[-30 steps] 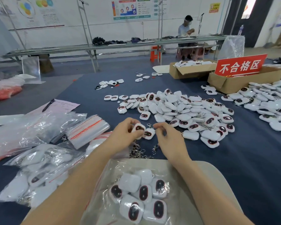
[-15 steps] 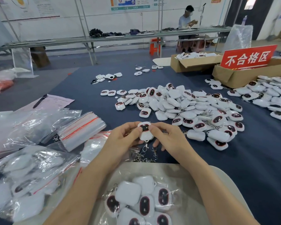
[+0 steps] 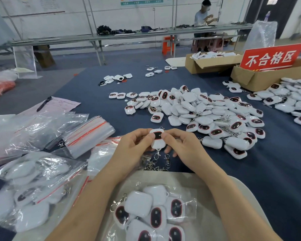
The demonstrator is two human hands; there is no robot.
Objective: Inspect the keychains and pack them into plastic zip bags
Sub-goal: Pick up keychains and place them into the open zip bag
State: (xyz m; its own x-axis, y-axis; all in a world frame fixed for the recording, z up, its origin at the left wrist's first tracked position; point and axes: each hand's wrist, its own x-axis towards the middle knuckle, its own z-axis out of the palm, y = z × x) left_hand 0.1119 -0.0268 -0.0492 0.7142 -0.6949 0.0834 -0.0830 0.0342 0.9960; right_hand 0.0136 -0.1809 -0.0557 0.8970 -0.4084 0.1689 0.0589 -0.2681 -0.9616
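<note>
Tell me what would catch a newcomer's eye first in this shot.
Probably the big pile of white keychains spread over the dark blue cloth right of centre, and the red sign at the far right. Close in, the left hand and right hand pinch one white keychain between them, above a clear bag of packed ones nearest the camera.

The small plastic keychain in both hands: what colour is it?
The small rounded plastic keychain is white, its window dark, red-rimmed; head view.
</note>
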